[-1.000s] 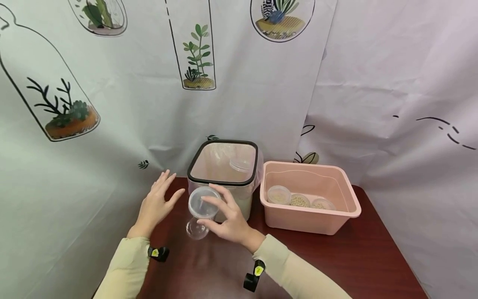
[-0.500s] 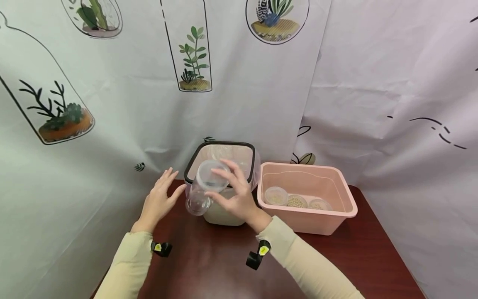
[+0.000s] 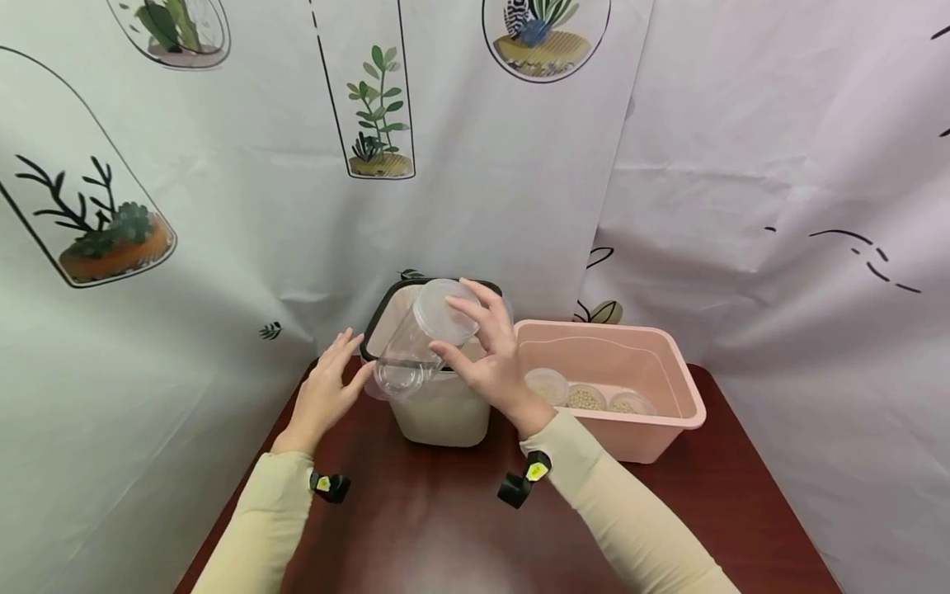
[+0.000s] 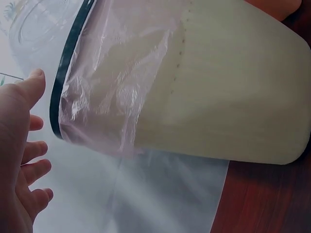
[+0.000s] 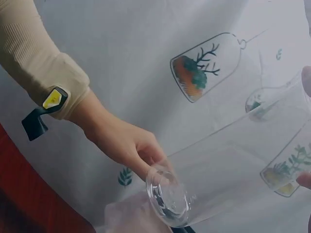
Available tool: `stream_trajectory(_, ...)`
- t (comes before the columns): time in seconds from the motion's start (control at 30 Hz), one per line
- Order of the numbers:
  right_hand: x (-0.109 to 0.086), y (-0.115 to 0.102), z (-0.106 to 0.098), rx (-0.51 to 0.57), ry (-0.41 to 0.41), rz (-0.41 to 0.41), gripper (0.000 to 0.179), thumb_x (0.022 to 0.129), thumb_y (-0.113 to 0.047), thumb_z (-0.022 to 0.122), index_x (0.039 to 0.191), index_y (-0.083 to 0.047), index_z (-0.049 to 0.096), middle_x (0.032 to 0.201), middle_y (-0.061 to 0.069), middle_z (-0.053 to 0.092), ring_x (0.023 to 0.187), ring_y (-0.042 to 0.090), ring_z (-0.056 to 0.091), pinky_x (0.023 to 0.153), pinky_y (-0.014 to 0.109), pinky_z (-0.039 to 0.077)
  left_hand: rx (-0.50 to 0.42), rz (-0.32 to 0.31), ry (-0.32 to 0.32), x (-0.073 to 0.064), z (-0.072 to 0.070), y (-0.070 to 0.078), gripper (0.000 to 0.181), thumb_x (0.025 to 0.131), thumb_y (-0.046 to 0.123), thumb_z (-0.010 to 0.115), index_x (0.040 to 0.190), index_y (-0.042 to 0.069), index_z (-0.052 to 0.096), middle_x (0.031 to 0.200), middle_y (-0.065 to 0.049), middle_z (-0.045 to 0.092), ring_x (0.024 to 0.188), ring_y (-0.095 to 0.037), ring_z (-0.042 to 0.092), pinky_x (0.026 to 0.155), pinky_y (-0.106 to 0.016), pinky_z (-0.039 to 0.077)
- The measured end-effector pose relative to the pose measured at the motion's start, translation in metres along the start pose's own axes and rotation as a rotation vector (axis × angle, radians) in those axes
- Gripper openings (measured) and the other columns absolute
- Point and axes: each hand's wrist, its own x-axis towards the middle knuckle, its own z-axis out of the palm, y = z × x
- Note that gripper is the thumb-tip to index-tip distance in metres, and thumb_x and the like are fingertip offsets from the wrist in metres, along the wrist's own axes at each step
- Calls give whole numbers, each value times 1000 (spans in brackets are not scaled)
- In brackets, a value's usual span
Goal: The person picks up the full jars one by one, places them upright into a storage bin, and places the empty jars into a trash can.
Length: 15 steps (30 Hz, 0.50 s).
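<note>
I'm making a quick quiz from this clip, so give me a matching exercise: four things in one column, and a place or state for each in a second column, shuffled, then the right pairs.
Things
1. clear cup
2. lined bin
3. pink tub
4. left hand

Places or states
A. holds small lidded containers of grains
B. open, fingers spread, beside the bin's left side
C. tilted on its side, held by the right hand above the bin
D. stands on the table with a plastic liner folded over its black rim

Pairs: 1-C, 2-D, 3-A, 4-B
</note>
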Motion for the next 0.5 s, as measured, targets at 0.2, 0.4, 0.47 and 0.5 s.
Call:
stream_trajectory(0.2,-4,22,-2,8,19,19,48,83,-29,70,111,8,56,122,33,45,111,41,48,72,45,49,-2,4,-12,5,2,7,55,90,35,61,135,6,47,143,-16,38,132,-33,32,97,-56,31)
stream_trajectory(0.4,-7,42,-3,2,17,42,50,82,-30,71,115,4,57,127,28,44,113,34,49,74,38,52,1,8,-11,7,7,9,59,90,42,58,134,4,48,142,-16,40,131,-33,34,96,-56,32)
stream_trajectory(0.47,-6,44,-4,-1,11,51,50,82,-30,71,115,4,57,128,28,43,114,33,49,76,38,52,4,16,-9,8,9,10,58,90,42,58,133,4,49,141,-17,40,131,-34,34,97,-56,32)
stream_trajectory(0.5,-6,44,-5,-4,10,55,49,82,-28,72,116,4,56,128,28,43,114,34,49,77,38,51,3,20,-10,8,10,10,58,90,41,58,133,4,50,141,-17,41,131,-34,34,97,-55,32)
